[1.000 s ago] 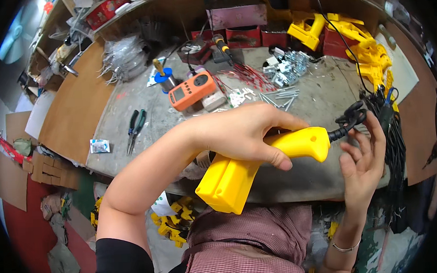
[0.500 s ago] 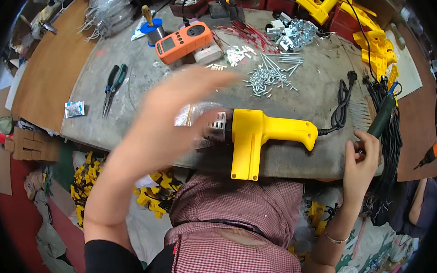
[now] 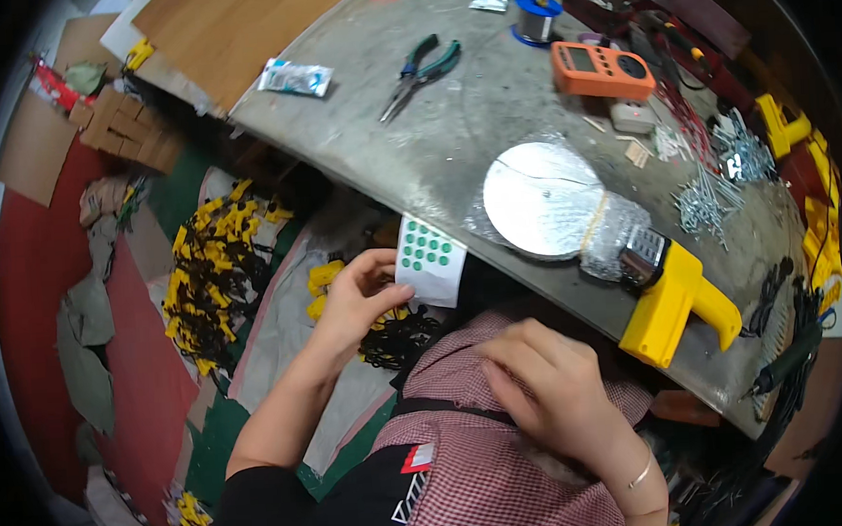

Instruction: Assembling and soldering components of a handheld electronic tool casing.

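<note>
Between the thumb and fingers of my left hand [image 3: 361, 295] is a white sheet of green round stickers [image 3: 427, 253], held upright at the table's near edge. My right hand [image 3: 556, 380] hovers over my lap, right of the sheet and apart from it. Its fingers are bent and the thumb stands off from them, with nothing visible between. On the table edge beyond lies a yellow-handled tool [image 3: 676, 307]. Its round metal plate [image 3: 537, 200] is wrapped in clear plastic, and neither hand touches it.
Pliers [image 3: 419, 73], a small packet [image 3: 295, 78], an orange meter [image 3: 603, 71] and a solder spool [image 3: 536, 19] are on the grey table [image 3: 357, 133]. Screws [image 3: 708, 200] and a dark green-handled tool [image 3: 792, 353] lie to the right. Yellow-and-black parts [image 3: 217, 274] are heaped below, left.
The view has swung left. My left hand has come away from the yellow tool and now holds the sticker sheet. My right hand has left the dark green-handled tool and come over my lap.
</note>
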A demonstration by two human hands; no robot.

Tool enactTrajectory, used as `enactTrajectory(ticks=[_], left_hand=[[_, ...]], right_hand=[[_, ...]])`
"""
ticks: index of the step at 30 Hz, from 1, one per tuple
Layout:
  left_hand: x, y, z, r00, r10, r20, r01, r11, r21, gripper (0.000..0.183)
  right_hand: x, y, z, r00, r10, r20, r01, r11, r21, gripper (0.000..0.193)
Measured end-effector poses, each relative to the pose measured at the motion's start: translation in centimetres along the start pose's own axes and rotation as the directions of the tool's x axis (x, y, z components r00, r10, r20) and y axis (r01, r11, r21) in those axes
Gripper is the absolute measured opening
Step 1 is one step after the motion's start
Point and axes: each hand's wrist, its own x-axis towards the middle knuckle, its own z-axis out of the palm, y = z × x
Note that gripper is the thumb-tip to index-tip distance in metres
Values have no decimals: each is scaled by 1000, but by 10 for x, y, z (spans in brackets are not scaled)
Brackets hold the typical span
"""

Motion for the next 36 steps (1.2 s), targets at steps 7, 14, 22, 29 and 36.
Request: enactTrajectory(ticks=[7,14,22,29,36], left_hand=[[4,-3,-1,993,-88,79,102,975,-196,10],[11,-9,1,969,239,68,-247,953,174,14],[13,-13,-1,944,325,54,-329,918,220,16],[10,-11,1,930,363,58,-365,889,276,15],[17,-8,-14,985,171,18,-167,931,324,19]], right_hand=[[57,30,65,995,-29,-92,17,991,-132,15],[69,29,76,1000,4,-10,-7,960,-282,11],[71,32,74,1000,1,20,5,965,-263,12],[69,33,74,1000,2,-3,-2,968,-252,12],[31,-3,11,932,35,-361,-67,995,-77,12]])
